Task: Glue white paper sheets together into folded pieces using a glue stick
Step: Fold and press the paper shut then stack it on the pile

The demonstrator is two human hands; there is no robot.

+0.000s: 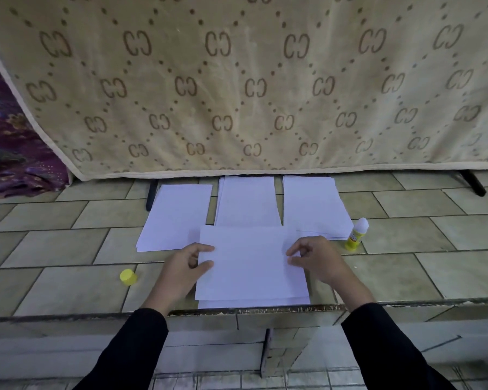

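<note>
We count three paper piles in a row at the back of the tiled surface [406, 249]: a left pile [175, 218], a middle pile [247, 201] and a right pile [313, 206]. In front of them lies a top sheet [251, 266] over a lower sheet [254, 303] whose near edge peeks out at the surface's front rim.

We have two hands on the top sheet. The left hand [186, 266] pinches its left edge between thumb and fingers, and the right hand [313, 257] pinches its right edge likewise.

There is one glue stick [357, 235], yellow with a white tip. It stands upright, uncapped, just beside the right pile's near corner. Its label is too small to read. One yellow cap [128, 277] lies apart, left of the left hand.

Behind hangs one beige cloth [237, 80] printed with a repeated monogram like "CC" amid dotted diamonds. One purple fabric [12, 142] shows at far left.
</note>
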